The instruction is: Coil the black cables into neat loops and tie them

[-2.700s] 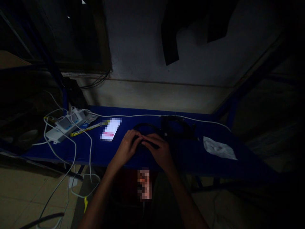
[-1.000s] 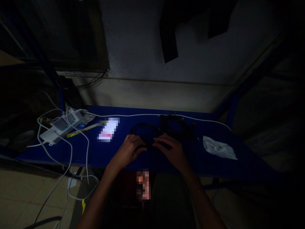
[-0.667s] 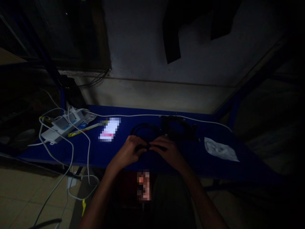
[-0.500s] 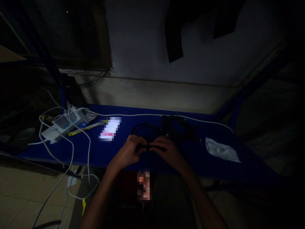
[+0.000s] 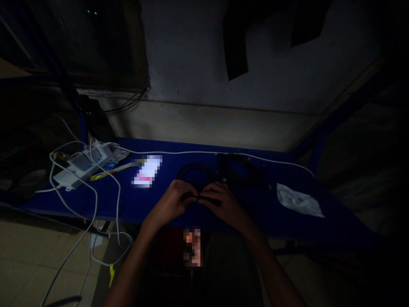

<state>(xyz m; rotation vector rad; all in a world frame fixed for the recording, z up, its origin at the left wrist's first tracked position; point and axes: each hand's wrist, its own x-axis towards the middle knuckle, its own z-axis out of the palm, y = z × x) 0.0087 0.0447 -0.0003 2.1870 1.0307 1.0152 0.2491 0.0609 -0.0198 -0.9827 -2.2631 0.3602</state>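
Note:
A coiled black cable [image 5: 194, 172] lies on the blue table [image 5: 153, 204] in dim light. My left hand [image 5: 172, 200] and my right hand [image 5: 222, 204] meet at the near side of the coil. Both hands have their fingers curled and pinched round the cable where they touch, fingertip to fingertip. A second dark bundle of cable [image 5: 239, 168] lies just behind and to the right of my right hand.
A lit phone [image 5: 147, 171] lies left of my hands. A white power strip [image 5: 81, 164] with white cords [image 5: 96, 200] and a yellow pen [image 5: 111, 171] sits far left. A clear plastic bag [image 5: 298, 200] lies at the right. A white cord runs along the table's back edge.
My right hand drew in from the right and met my left hand on the black cable. Since then both hands have stayed together on it, hardly moving.

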